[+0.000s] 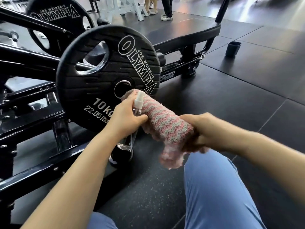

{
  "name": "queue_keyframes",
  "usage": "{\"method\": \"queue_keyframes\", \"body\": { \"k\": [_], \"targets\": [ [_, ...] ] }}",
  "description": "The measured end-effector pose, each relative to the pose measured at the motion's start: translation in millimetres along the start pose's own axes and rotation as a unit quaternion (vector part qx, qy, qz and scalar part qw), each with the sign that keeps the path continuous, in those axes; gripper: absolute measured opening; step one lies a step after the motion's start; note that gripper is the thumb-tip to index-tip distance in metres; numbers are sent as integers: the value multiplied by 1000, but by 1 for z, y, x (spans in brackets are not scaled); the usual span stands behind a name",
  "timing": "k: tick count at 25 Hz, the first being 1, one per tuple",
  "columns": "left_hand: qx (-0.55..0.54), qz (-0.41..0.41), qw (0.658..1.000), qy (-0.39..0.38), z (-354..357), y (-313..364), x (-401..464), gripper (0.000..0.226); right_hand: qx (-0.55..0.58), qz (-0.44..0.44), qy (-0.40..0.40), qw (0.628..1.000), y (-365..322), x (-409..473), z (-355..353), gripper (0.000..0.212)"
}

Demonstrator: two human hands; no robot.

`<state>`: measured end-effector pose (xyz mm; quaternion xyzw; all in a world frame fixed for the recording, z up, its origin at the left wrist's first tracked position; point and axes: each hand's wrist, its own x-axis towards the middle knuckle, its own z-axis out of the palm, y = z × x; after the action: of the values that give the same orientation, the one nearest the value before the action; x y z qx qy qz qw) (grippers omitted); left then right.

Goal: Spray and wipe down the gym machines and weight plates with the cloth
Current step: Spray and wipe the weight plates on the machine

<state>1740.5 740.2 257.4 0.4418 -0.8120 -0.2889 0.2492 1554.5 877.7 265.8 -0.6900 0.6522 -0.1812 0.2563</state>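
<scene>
One weight plate [107, 76] reads "JOE WEIDER'S OLYMPIA", "10kg", "22.05 lbs".

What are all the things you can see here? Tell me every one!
weight plates: two, black, on the machine, one near and one behind
machine: one, black frame, left
cloth: one, pink and grey, held between both hands
spray bottle: one, clear with white top, in the left hand
cup: one, dark, on the floor, right
people: legs only, far back
left hand: grips bottle and cloth
right hand: grips cloth
</scene>
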Motion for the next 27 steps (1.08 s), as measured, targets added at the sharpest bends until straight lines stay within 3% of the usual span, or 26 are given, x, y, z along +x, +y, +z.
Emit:
{"method": "queue_keyframes", "body": {
  "k": [3, 5, 6, 7, 8, 10, 11, 12, 15, 17, 19, 21, 23, 25, 27],
  "targets": [
    [-2, -10, 1000, -2, 3, -1, 0, 73, 95, 6, 105, 990, 1, -3, 27, 64],
    [-4, -13, 1000, 3, 4, -1, -4, 74, 142, -13, 138, 980, 5, -6, 33, 48],
    [-7, -13, 1000, 2, 4, 0, -5, 74, 210, -5, 116, 971, 8, -7, 29, 38],
    [-8, -15, 1000, 1, 4, 1, -5, 74, 326, 11, 43, 944, 13, -8, 24, 34],
    [-6, -17, 1000, 0, 4, 1, -6, 73, 466, 4, -69, 882, 19, -5, 19, 35],
    [6, -23, 1000, -10, 3, 2, -6, 68, 679, -19, -212, 702, 30, 8, 15, 51],
    [10, -25, 1000, -14, 1, 3, -5, 63, 727, -4, -249, 640, 28, 17, 16, 58],
    [9, -27, 999, -16, -1, 3, -5, 56, 739, 39, -243, 627, 26, 29, 19, 59],
    [-3, -41, 999, -31, -12, 5, -5, 36, 699, 147, -162, 681, 7, 66, 22, 36],
    [-41, -74, 996, -41, -15, 2, 0, 46, 619, 183, -152, 749, -5, 87, 14, 22],
    [-110, -105, 988, -33, -21, -2, 3, 57, 506, 201, -171, 821, -20, 110, 4, 23],
    [-177, -124, 976, -13, -23, -9, 1, 56, 370, 169, -114, 906, -34, 136, 4, 25],
    [-228, -141, 963, 12, -19, -15, -3, 40, 192, 99, -29, 976, -51, 158, 6, 38],
    [-250, -165, 952, 58, -15, -23, -9, 30, -68, 56, -34, 995, -72, 175, 9, 41],
    [-253, -180, 946, 95, -13, -28, -13, 26, -283, 33, -57, 957, -85, 190, 18, 44]
  ]
}}
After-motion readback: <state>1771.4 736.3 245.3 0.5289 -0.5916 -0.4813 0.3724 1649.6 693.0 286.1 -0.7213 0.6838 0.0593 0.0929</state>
